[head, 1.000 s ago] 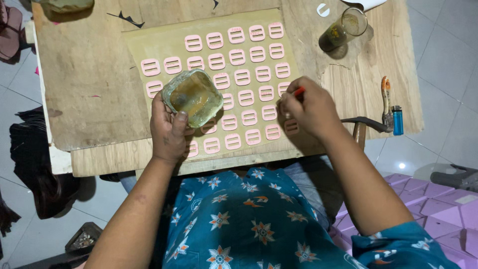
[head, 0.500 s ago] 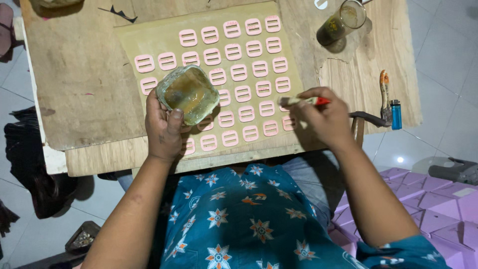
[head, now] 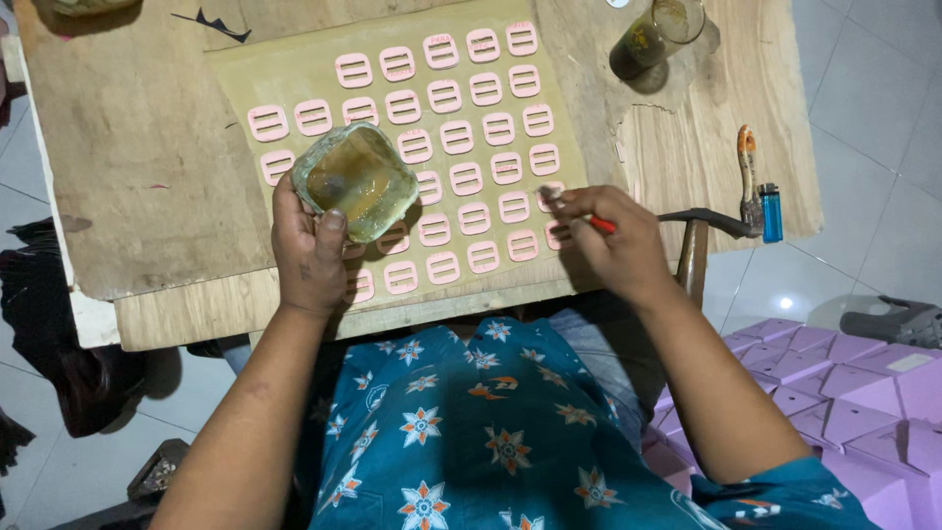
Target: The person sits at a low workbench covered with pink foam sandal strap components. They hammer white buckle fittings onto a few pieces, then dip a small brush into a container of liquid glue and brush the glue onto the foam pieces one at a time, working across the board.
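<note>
**Two hands over a sheet of pink buckles**

One small square container (head: 353, 182), translucent and smeared with murky yellow-brown liquid, sits tilted in the left hand (head: 312, 245), fingers wrapped around its lower edge, above the sheet's left side. The right hand (head: 613, 245) pinches a red-handled brush (head: 579, 211) whose tip touches a pink buckle (head: 551, 194). Rows of such buckles cover the tan sheet (head: 285, 83) on the wooden table (head: 137, 147). The brush's bristles are too small to make out. A glass (head: 655, 34) is cut off at the top edge.
</note>
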Available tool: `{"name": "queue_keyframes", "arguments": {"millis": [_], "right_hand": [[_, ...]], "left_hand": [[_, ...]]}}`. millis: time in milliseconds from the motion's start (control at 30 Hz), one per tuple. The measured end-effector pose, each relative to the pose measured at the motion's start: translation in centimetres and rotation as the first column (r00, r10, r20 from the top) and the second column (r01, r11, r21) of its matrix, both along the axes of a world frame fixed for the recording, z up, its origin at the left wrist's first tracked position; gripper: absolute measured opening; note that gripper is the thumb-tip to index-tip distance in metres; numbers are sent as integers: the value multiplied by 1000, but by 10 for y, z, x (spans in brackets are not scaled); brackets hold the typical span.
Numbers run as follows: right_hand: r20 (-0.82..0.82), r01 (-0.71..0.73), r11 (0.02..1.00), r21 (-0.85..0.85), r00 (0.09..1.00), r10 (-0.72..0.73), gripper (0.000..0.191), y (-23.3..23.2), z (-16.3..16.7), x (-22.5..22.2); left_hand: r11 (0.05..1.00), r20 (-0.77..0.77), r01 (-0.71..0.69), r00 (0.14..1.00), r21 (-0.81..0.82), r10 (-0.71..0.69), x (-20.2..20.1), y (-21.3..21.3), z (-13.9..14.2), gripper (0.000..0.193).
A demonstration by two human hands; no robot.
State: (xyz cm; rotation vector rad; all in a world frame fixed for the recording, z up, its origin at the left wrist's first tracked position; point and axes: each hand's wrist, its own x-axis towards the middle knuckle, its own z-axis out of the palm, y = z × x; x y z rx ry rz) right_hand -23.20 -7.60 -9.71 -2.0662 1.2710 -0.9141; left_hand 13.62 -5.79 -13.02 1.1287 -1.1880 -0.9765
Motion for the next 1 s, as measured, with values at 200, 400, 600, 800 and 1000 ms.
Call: {"name": "queue_keyframes", "arguments": {"millis": [200, 400, 600, 800, 1000], "right_hand": [[98, 274, 891, 363, 939, -329, 15, -7, -2, -9], [155, 25, 936, 351, 984, -84, 12, -11, 3, -20], [101, 24, 962, 273, 993, -54, 14, -6, 18, -45], [223, -18, 923, 384, 972, -74, 17, 10, 11, -37], [403, 251, 892, 375, 823, -401, 15, 13, 14, -39]], "left_hand": [[1000, -28, 11, 1000, 7, -11, -2, 6, 2, 88], [1000, -35, 14, 999, 1, -14, -4, 10, 4, 88], [1000, -8, -11, 1000, -18, 11, -14, 19, 8, 86], [1000, 45, -31, 998, -1, 31, -21, 24, 15, 86], [999, 31, -31, 999, -37, 32, -26, 24, 16, 85]]}}
